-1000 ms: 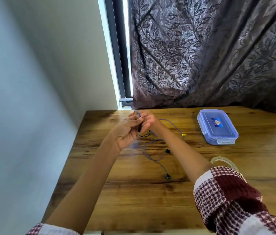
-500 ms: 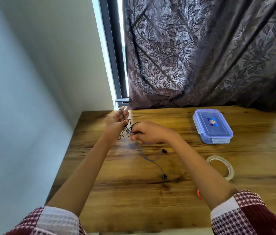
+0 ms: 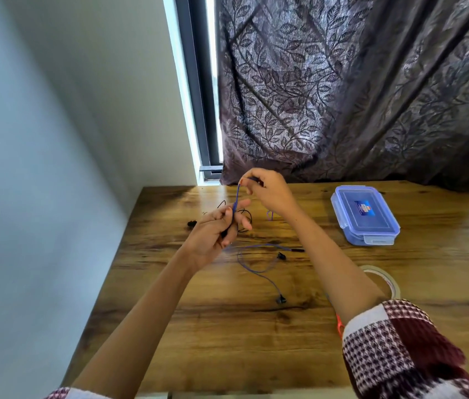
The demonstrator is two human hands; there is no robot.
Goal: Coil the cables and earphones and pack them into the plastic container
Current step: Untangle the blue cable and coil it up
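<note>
A pale blue-grey wall (image 3: 40,168) is filling the left side, and a brown wooden table with dark grain (image 3: 227,335) is standing against it. Near the table's left edge a small black piece (image 3: 191,224) is lying on the wood. Just right of it, the left hand (image 3: 213,231) is hovering above the table, palm up. Its fingers are curling round a thin blue earphone cable (image 3: 237,197) and round part of a thin black cable (image 3: 247,218), which is looping out beneath the hand. I cannot tell whether the black piece belongs to that cable.

The blue cable is rising straight from the left hand to the right hand (image 3: 270,194), which is pinching its upper end between thumb and fingertips, the other fingers bent. The rest of the blue cable is trailing loose over the table between the forearms, with two black earbuds lying at its ends.

A dark curtain with a leaf pattern (image 3: 357,96) is hanging behind the table. Further right, well apart from the cables, a rectangular clear plastic container with a blue-rimmed lid (image 3: 364,223) is sitting with the lid on. Nearer the person, a roll of clear tape (image 3: 385,280) is lying partly behind the right forearm. A maroon-and-white checked sleeve (image 3: 394,347) is covering that arm.
</note>
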